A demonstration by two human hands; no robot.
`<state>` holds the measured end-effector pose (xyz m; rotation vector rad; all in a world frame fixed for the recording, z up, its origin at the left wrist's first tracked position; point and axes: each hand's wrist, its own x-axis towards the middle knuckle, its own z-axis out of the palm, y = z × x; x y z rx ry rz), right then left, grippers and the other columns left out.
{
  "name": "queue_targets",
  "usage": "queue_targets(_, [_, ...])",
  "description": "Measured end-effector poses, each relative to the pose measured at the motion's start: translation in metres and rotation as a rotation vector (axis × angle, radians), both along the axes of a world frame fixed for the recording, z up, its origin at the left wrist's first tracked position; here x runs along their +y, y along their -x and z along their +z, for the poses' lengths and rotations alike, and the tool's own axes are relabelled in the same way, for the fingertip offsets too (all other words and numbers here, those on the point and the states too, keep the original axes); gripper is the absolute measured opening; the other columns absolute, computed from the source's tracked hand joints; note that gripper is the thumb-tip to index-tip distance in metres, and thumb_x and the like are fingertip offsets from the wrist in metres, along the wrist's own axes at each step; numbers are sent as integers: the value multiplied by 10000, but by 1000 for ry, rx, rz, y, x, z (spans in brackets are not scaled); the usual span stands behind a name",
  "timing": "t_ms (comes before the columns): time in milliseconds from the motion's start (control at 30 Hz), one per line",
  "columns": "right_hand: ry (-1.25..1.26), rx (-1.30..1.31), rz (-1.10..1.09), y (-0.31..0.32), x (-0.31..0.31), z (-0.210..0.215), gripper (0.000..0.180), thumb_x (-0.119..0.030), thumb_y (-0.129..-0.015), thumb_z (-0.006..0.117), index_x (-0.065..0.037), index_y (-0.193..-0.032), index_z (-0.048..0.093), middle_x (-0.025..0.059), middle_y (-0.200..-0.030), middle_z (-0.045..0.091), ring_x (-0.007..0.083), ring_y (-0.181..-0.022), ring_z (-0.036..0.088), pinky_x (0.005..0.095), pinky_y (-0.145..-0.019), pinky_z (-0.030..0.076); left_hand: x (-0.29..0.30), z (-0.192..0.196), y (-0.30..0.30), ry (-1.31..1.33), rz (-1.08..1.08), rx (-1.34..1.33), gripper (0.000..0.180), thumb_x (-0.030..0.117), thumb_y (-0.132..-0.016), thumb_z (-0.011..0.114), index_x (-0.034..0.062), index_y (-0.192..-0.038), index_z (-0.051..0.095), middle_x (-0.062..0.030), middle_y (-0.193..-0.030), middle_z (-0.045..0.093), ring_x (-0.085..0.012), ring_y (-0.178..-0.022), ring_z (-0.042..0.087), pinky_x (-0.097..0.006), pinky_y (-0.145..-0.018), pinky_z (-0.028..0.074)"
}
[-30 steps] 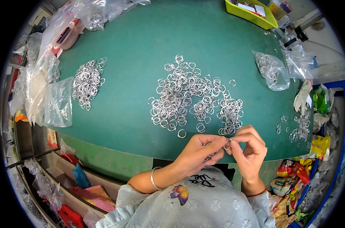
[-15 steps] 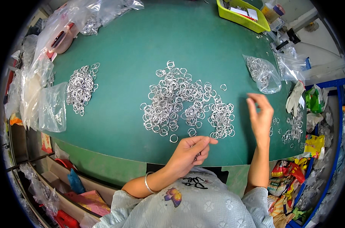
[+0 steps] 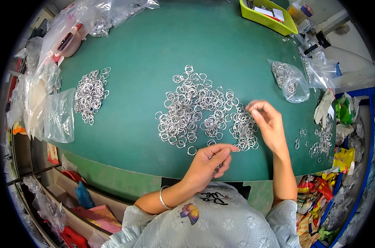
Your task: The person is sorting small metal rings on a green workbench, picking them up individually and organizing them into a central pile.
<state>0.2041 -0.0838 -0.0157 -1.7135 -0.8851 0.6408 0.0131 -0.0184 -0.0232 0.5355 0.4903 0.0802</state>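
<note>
The green tabletop [image 3: 133,103] has a curved near edge, bags [image 3: 59,118] along its left side and a yellow tray [image 3: 267,22] at the far right. Rings [image 3: 181,118] lie piled mid-table, a broad green stretch parting them from a smaller heap [image 3: 89,95]. Over the near edge, the left hand [image 3: 206,166] curls around some rings; the right hand [image 3: 271,126] is at the pile's right side, thumb and forefinger close, whether pinching a ring I cannot tell. Dark lettering marks the shirt [image 3: 233,215]

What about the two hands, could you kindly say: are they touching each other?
No, the left hand and right hand are apart, with green table visible between them.
</note>
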Motion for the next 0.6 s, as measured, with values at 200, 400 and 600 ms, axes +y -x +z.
queue_targets(200, [77, 501, 170, 36, -21, 33, 80, -34, -850, 527, 20, -895, 566, 56, -818, 600, 93, -776, 548, 220, -697, 436, 6, 8, -8, -288, 212, 13, 277, 69, -857, 520, 26, -1131, 520, 0, -747, 473, -39, -547, 362, -171, -450, 285])
queue_targets(400, [120, 625, 333, 38, -27, 38, 88, -23, -829, 557, 31, -897, 575, 56, -802, 601, 100, -743, 563, 229, -674, 449, 14, 0, -15, -818, 239, -149, 157, 11, -804, 567, 19, -951, 620, -13, -805, 558, -29, -577, 427, -166, -466, 331])
queue_targets(600, [-8, 606, 139, 56, -28, 35, 101, 51, -790, 573, 33, -889, 582, 62, -828, 606, 112, -760, 578, 230, -679, 454, 13, 19, -10, -384, 187, 49, 82, 17, -798, 585, 5, -877, 605, -33, -795, 585, -31, -527, 414, -163, -444, 309])
